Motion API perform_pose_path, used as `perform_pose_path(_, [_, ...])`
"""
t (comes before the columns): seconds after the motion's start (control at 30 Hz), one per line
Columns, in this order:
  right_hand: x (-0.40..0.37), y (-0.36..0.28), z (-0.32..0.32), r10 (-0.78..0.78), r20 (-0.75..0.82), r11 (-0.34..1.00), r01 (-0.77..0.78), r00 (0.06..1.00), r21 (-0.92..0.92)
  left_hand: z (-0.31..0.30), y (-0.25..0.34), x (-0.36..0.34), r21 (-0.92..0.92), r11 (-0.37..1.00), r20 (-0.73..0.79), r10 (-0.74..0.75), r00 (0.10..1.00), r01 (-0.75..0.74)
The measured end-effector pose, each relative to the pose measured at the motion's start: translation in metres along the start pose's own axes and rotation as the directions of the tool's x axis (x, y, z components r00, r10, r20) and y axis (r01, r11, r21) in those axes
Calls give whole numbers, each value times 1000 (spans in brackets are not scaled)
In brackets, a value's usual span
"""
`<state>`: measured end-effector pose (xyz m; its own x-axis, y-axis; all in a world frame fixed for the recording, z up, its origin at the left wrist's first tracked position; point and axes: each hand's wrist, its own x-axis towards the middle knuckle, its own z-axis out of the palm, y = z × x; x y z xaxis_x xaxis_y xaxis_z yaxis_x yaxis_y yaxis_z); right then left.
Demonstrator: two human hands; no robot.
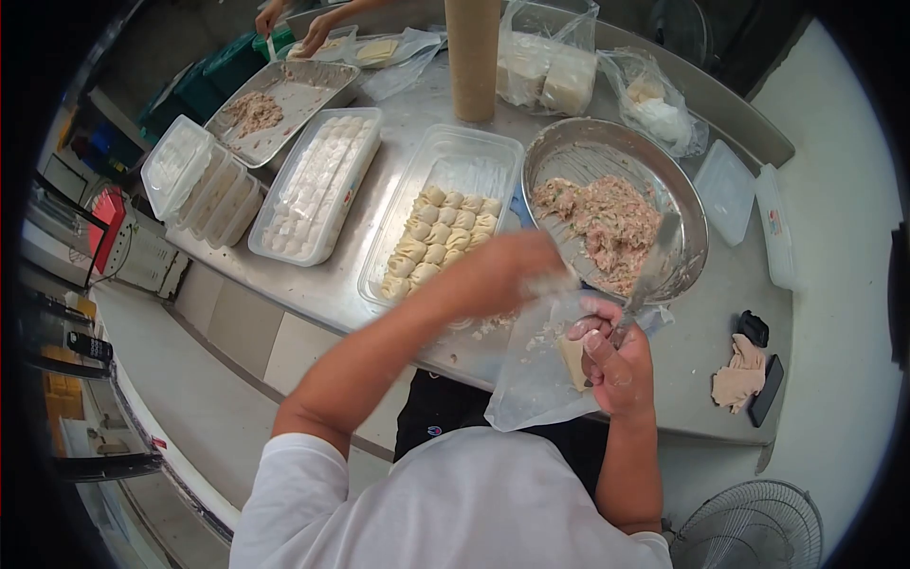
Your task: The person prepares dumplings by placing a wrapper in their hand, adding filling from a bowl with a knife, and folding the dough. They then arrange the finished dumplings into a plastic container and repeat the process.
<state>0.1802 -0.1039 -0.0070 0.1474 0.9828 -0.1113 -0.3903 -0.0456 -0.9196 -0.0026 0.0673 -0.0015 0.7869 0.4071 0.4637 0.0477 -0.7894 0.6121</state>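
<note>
My right hand (621, 372) is closed around the handle of a metal spatula (658, 248), whose blade points up over the edge of the round pan. Beside its palm shows a pale dough wrapper (574, 362), with a clear plastic bag (531, 379) spread below. My left hand (531, 266) is smeared by motion between the dumpling tub and the pan, its fingers unclear. Pink minced filling (611, 223) lies in the round metal pan (700, 204). Rows of folded dumplings (441, 232) fill the near part of a clear plastic tub (474, 138).
Left of the tub stand a lidded container (318, 185) of pale pieces and stacked boxes (175, 171). Another person's hands (318, 36) work at the far end beside a filling tray (327, 81). A brown column (472, 57) rises behind. Lids (728, 190) lie right; a fan (749, 526) stands below.
</note>
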Motion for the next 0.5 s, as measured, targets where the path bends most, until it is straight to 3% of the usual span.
perform_pose_path(0.1, [-7,0,-11,1,-57,998,-4,998,-59,-45,-54,21,149,945,-97,-279,955,291])
perform_pose_path(0.13, [-10,0,-18,8,-79,996,-15,997,-89,-55,-77,24,266,917,-131,-272,953,298])
perform_pose_path(0.17, [-12,1,-22,4,-78,996,-11,997,-89,-66,-93,28,367,882,-66,-293,954,296])
perform_pose_path(0.37, [-32,-1,-49,28,-186,980,-64,982,-190,-52,-116,37,159,856,41,-503,863,492])
perform_pose_path(0.43, [-38,-4,-59,-17,-228,903,-83,973,-422,-50,-123,38,227,846,78,-509,857,482])
perform_pose_path(0.5, [-41,-16,-68,-48,-232,872,-73,972,-484,-50,-127,37,295,831,106,-519,848,472])
